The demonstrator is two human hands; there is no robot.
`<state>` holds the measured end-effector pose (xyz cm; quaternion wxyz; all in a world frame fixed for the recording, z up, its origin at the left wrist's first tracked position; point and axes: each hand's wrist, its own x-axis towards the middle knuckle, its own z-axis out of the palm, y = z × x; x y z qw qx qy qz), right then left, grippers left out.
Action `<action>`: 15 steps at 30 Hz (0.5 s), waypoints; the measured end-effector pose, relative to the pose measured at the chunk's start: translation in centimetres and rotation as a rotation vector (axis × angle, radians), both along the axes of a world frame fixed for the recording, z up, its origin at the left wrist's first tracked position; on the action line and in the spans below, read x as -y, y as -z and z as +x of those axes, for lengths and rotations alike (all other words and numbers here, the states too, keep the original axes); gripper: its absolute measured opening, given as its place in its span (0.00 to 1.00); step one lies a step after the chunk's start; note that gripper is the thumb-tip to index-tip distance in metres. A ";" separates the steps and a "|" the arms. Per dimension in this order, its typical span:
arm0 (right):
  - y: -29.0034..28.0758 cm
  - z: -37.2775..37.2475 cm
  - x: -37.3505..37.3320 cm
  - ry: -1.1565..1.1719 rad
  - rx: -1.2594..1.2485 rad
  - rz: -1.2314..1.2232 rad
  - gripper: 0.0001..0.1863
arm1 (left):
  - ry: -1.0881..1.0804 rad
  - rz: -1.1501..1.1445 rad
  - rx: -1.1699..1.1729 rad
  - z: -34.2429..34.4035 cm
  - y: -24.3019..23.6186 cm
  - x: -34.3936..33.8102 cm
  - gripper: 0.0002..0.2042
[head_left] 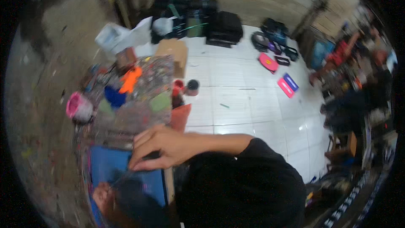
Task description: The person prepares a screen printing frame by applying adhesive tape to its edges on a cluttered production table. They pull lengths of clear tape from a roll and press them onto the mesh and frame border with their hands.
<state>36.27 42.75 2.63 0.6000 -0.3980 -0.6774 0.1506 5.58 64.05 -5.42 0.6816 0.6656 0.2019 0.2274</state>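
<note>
At the lower left lies a blue panel (103,160) in a frame, a pale wooden strip (169,183) along its right side. My right hand (154,147) reaches across its far part, fingers curled and thumb pressed in on a dark, flat-looking thing that blur keeps me from naming. Closer to me, at the panel's left side, my left hand (103,196) is closed. A thin greyish edge runs between the two hands; whether both hold it I cannot make out. My black sleeve (249,181) covers much of the lower middle.
A paint-stained table (139,114) beyond the panel carries orange (130,79) and blue (114,96) pieces. A pink-rimmed tub (80,107) stands left, a dark jar (192,87) right. Black stacks (223,29) and small pouches (268,62) lie on white tiles (228,118). People (341,55) are at far right.
</note>
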 end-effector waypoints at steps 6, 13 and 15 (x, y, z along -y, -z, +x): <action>5.4 -3.8 2.3 0.232 -0.373 -0.181 0.07 | -0.247 0.119 -0.283 0.3 -1.5 -0.1 0.14; 9.1 -4.8 5.7 0.403 -0.697 -0.361 0.11 | -0.475 0.289 0.207 2.0 -0.2 -0.6 0.07; 9.6 -4.3 6.3 0.417 -0.742 -0.368 0.10 | -0.480 0.176 0.269 1.1 -0.6 -1.8 0.08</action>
